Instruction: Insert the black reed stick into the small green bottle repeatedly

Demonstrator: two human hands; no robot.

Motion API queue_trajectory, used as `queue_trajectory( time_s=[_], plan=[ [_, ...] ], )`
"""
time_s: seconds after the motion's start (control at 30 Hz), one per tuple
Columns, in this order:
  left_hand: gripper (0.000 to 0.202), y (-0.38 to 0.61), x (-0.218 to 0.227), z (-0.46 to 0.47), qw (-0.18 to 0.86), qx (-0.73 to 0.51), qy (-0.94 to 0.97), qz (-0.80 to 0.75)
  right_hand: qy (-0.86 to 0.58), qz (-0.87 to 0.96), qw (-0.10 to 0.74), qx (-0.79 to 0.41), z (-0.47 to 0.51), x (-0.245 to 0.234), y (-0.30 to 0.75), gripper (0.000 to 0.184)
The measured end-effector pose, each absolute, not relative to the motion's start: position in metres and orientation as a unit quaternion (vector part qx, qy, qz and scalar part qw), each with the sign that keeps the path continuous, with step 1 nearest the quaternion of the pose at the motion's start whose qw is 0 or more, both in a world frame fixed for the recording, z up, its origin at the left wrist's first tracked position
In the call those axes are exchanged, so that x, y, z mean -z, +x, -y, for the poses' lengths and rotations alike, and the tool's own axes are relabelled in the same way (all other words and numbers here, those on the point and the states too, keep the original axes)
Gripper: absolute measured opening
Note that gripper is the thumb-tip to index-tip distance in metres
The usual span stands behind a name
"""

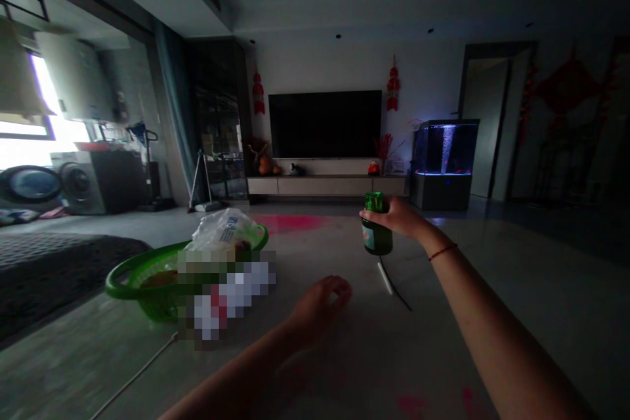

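Note:
My right hand (394,215) is wrapped round the upper part of a green glass bottle (377,236) with a pale label. The bottle stands upright at the far part of the table, its lower end at or just above the surface. My left hand (322,305) is over the table's middle, fingers loosely curled, with a gap between thumb and forefinger and nothing visible in it. Between the hands, just below the bottle, lie a short white stick (385,277) and a thin dark strip (399,295).
A green plastic basket (162,295) with a clear plastic bag (224,230) stands at the left of the table (275,380). A blurred-out white and red item (231,302) lies against it, near a pale cord (132,377). Beyond are a television (325,125) and a lit aquarium (447,147).

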State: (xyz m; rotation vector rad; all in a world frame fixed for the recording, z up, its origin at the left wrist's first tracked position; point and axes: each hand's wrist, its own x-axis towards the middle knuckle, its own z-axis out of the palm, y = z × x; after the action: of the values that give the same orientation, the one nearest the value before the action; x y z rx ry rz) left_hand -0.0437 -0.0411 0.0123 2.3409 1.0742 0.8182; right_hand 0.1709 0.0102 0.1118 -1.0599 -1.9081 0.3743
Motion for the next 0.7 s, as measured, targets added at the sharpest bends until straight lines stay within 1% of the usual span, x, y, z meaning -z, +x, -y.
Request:
queue_trajectory(
  time_s=[0.07, 0.13, 0.2, 0.3, 0.43, 0.57, 0.63, 0.7],
  plan=[
    [0.04, -0.035, -0.014, 0.041, 0.382, -0.364, 0.749, -0.401, -0.432, 0.77, 0.447, -0.146, -0.011, -0.111, 0.17, 0.031],
    [0.051, -0.024, -0.017, 0.038, 0.536, -0.391, 0.615, -0.426, -0.431, 0.768, 0.45, -0.147, -0.012, -0.11, 0.166, 0.032],
    [0.058, -0.014, -0.021, 0.033, 0.619, -0.391, 0.488, -0.474, -0.422, 0.771, 0.449, -0.159, -0.011, -0.11, 0.16, 0.032],
    [0.067, -0.004, -0.027, 0.029, 0.715, -0.387, 0.368, -0.452, -0.391, 0.785, 0.436, -0.203, -0.009, -0.111, 0.146, 0.033],
    [0.077, -0.005, -0.028, 0.031, 0.786, -0.398, 0.305, -0.361, -0.332, 0.795, 0.418, -0.288, -0.006, -0.108, 0.129, 0.033],
    [0.08, -0.015, -0.027, 0.034, 0.809, -0.411, 0.286, -0.308, -0.293, 0.811, 0.363, -0.353, -0.005, -0.1, 0.117, 0.031],
    [0.075, -0.017, -0.027, 0.035, 0.808, -0.419, 0.282, -0.304, -0.282, 0.821, 0.329, -0.371, -0.003, -0.097, 0.113, 0.029],
    [0.063, -0.018, -0.029, 0.037, 0.796, -0.431, 0.287, -0.313, -0.279, 0.826, 0.31, -0.38, 0.001, -0.097, 0.11, 0.029]
  ],
)
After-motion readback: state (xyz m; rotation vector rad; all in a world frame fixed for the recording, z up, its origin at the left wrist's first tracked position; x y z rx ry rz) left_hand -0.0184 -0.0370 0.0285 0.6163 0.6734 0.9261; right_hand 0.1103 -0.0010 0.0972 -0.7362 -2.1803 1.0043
